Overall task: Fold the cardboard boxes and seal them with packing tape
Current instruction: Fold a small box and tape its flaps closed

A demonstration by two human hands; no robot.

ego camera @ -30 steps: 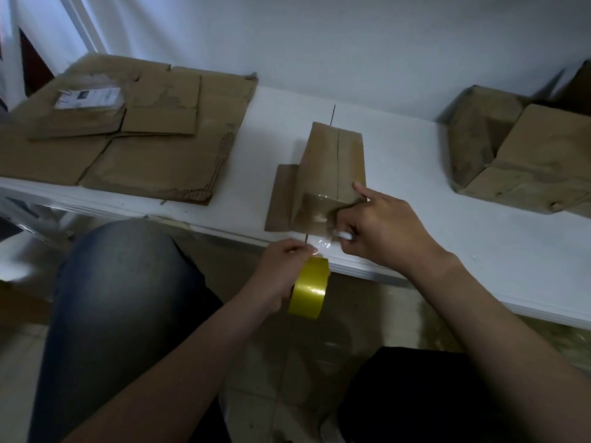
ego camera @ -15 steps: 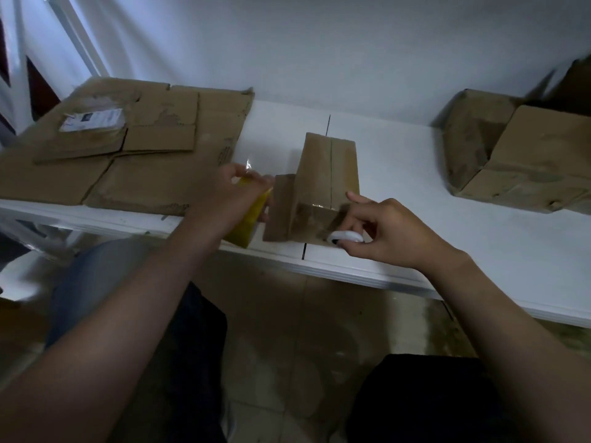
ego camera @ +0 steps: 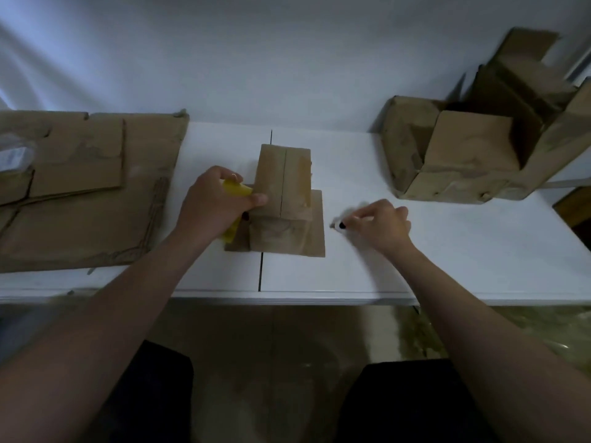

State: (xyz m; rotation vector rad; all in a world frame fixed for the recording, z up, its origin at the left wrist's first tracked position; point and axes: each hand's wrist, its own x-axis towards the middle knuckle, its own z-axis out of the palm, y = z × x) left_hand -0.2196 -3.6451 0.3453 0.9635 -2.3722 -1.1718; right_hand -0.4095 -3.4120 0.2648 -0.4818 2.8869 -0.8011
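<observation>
A small brown cardboard box (ego camera: 283, 190) lies on the white table (ego camera: 415, 251) in the middle, its closed flaps facing up with a seam down the centre and loose flaps spread at its base. My left hand (ego camera: 214, 206) grips a yellow roll of packing tape (ego camera: 235, 190) against the box's left side, thumb touching the cardboard. My right hand (ego camera: 379, 223) is just right of the box, low over the table, pinching a small white object (ego camera: 339, 223) with a dark tip; it is blurred.
Flattened cardboard sheets (ego camera: 80, 193) cover the left part of the table. Larger folded boxes (ego camera: 473, 148) stand at the back right against the white wall. The table's front edge runs just under my forearms, with my knees and the floor below.
My left hand has brought the tape roll from below the table edge up to the box's left side. My right hand left the box's front and moved right with the white object.
</observation>
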